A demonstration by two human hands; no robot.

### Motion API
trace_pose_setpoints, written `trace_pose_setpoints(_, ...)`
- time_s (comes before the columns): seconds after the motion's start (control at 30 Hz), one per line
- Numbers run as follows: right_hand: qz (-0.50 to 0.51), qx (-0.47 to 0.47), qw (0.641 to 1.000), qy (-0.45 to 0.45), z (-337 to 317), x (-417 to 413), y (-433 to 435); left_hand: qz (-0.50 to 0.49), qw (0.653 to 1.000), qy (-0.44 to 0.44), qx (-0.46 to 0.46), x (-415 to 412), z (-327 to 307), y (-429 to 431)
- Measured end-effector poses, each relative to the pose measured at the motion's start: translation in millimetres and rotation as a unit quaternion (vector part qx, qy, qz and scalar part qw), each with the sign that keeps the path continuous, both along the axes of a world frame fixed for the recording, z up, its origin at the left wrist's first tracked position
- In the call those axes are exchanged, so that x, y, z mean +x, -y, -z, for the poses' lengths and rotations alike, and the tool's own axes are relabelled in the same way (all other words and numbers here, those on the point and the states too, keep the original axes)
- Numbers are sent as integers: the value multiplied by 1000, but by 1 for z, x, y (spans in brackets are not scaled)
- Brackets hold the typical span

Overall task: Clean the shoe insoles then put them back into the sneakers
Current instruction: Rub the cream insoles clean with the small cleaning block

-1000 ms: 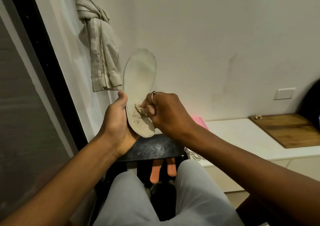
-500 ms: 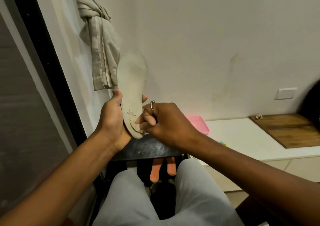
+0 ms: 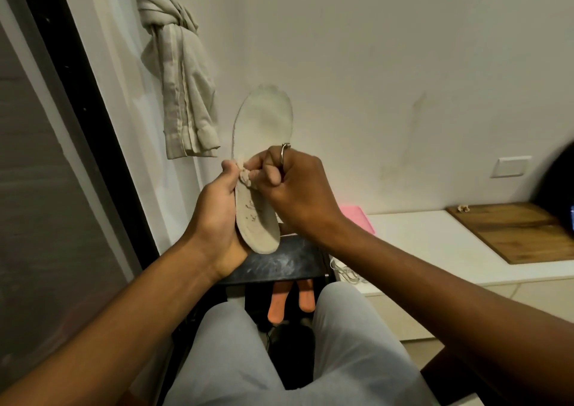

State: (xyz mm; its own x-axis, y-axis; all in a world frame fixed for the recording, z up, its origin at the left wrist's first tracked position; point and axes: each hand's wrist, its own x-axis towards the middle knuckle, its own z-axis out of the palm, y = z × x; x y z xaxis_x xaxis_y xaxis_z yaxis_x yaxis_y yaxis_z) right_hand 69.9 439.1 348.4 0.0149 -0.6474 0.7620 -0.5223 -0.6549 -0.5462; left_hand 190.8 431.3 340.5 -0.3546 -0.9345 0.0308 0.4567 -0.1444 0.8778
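Note:
A beige shoe insole (image 3: 262, 132) stands upright in front of me, toe end up, with faint print near its heel. My left hand (image 3: 217, 216) grips it from the left around the heel half, thumb on its left edge. My right hand (image 3: 289, 185) pinches a small crumpled beige wipe (image 3: 247, 179) and presses it against the middle of the insole. Two orange insoles (image 3: 290, 300) lie low down between my knees, under a black stool. A bit of white sneaker with laces (image 3: 346, 272) shows to the right of the stool.
A black stool (image 3: 279, 265) stands just under my hands. To the right runs a low white ledge (image 3: 435, 244) with a pink tray (image 3: 357, 220) and a wooden board (image 3: 518, 234). A knotted beige curtain (image 3: 178, 73) hangs at the upper left beside a dark window frame (image 3: 80, 119).
The insole turned edge-on and dropped, then came back up facing me. My right hand with the wipe slid from the heel area up to the insole's middle.

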Motion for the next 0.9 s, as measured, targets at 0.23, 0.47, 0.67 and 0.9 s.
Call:
trace_pose_setpoints(0.23,-101,-21,992,-66,26,7,-26,-54,998,35,11,16,-8,11)
trace_pose_setpoints(0.47,-12,-74,973,-219,12,-21,3,-30,999,36,1,10,-6,5)
trace_pose_setpoints(0.67,-25,2,989,-149,23,-16,-6,-16,999,39,1,13,-7,7)
trace_pose_setpoints(0.9,-78,111,988,-73,19,-19,-13,29,999,6,14,8,-1,7)
